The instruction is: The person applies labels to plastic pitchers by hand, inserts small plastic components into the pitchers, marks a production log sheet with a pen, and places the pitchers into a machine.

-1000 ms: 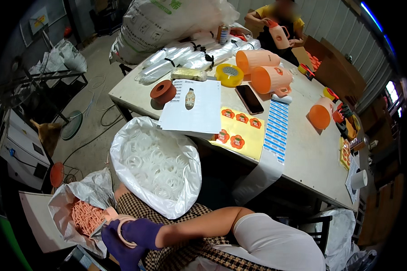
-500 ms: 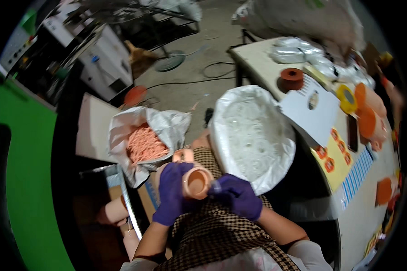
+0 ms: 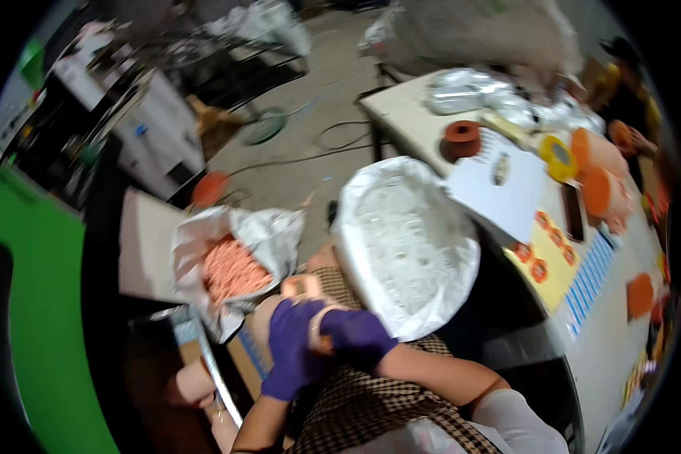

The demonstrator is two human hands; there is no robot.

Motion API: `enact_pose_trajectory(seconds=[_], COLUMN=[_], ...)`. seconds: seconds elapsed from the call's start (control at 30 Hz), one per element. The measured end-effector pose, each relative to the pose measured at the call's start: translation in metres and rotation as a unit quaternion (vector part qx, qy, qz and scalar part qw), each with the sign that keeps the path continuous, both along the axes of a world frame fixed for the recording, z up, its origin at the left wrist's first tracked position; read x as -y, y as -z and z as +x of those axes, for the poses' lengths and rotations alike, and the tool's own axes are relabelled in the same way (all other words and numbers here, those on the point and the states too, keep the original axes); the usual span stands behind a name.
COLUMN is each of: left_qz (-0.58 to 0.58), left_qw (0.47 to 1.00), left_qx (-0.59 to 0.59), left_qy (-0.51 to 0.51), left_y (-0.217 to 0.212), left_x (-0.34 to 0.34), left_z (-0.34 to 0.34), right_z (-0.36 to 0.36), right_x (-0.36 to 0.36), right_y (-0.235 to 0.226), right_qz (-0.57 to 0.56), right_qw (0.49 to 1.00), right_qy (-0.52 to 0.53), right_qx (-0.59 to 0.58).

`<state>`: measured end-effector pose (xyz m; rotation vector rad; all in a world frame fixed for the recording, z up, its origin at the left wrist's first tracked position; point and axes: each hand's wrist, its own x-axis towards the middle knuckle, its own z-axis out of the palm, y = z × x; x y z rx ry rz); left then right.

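- Peach plastic: one smooth jug with a side handle [image 3: 260, 324], held over the brown-and-black checked apron [image 3: 371, 393] on the lap. Both hands meet on it.
- Our purple-gloved left hand [image 3: 295, 348] is wrapped round the jug's body.
- Our purple-gloved right hand [image 3: 358, 337] is curled against its mouth; we cannot tell whether the fingers pinch the rim or some small part.
- Two sacks before us: one white plastic sack of translucent rings [image 3: 422, 325], one crinkled white sack of small peach pieces [image 3: 268, 227]. Contents of both too many to count.
- Two more peach jugs [image 3: 195, 380] seen in the box at left.
- On the pale worktop [image 3: 609, 356], three orange jugs: two together [image 3: 607, 195], one apart [image 3: 641, 295].
- Also there, one each: red-brown spool [image 3: 461, 140], yellow tape roll [image 3: 558, 160], dark phone [image 3: 573, 213].
- Labels: yellow sheet [image 3: 533, 284] bearing five orange-red flower-shaped stickers; one sheet of blue-and-white strips [image 3: 589, 276]. Lettering on both too blurred for us to read.
- White papers [image 3: 495, 189] carry one printed bottle-shaped picture.
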<state>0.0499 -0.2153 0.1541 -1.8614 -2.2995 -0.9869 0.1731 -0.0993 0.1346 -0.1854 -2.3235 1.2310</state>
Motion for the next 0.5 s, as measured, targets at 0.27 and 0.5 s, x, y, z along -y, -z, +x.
enact_pose_trajectory(seconds=[0.27, 0.5], left_qz=[-0.047, -0.226], left_qw=[0.991, 0.953], left_qx=[0.120, -0.092], left_qy=[-0.029, 0.180], left_y=[0.024, -0.016], left_x=[0.019, 0.003], left_z=[0.007, 0.003], right_z=[-0.003, -0.012], right_x=[0.002, 0.043], right_y=[0.032, 0.111], right_qz=[-0.109, -0.038], right_qw=[0.982, 0.975], right_qy=[-0.109, -0.079], right_qx=[0.110, -0.205])
